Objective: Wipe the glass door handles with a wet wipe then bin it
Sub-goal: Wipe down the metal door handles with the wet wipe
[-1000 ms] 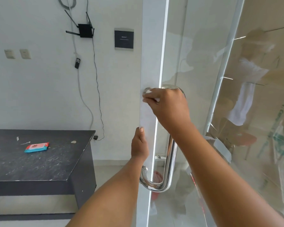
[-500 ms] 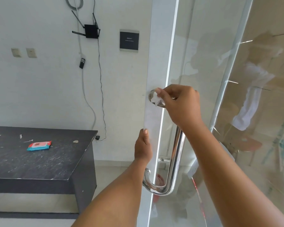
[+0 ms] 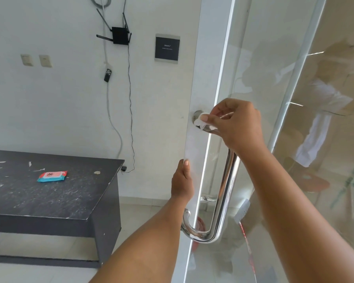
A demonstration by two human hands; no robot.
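A shiny steel handle runs down the glass door, curving to the door's edge at top and bottom. My right hand pinches a small white wet wipe against the handle's top bend, close to its mount on the frosted edge strip. My left hand grips the door's edge strip lower down, thumb up, between the handle's two mounts. Through the glass a red basket shows near the floor.
A dark table stands at the left with a blue and red wipes pack and paper scraps on it. The white wall carries a router, cables, switches and a black panel. Reflections fill the glass at the right.
My right hand has shifted with the wipe from over the handle's top bend to its left end by the mount. My left hand keeps its hold on the door edge.
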